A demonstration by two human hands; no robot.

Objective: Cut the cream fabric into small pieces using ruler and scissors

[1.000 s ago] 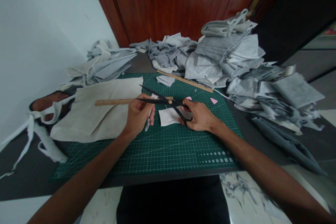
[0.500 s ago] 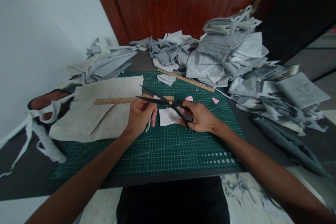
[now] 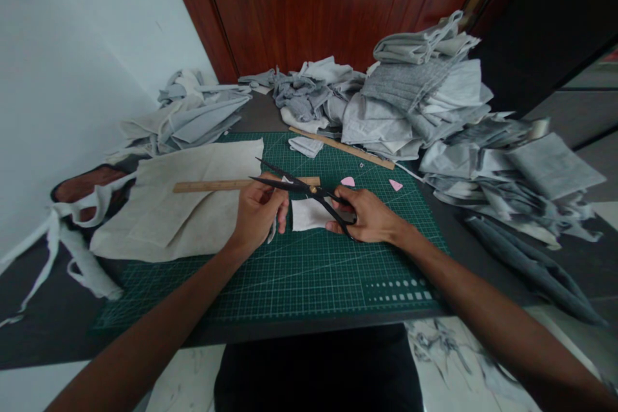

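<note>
As my right hand (image 3: 371, 216) grips still-parted black metal scissors (image 3: 313, 189), the white cloth strip (image 3: 272, 232) my left hand (image 3: 259, 211) pinches seems no further cut.

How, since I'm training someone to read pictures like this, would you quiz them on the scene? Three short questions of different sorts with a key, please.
1. Which tool does the right hand hold?
2. True or false: the two pink pieces lie apart from each other on the green mat.
3. Toward which side of the mat, as the person sees it, does the large pale cloth lie? A: left. B: right. C: the near right corner.

Key: 1, the black scissors; 2, true; 3, A.
</note>
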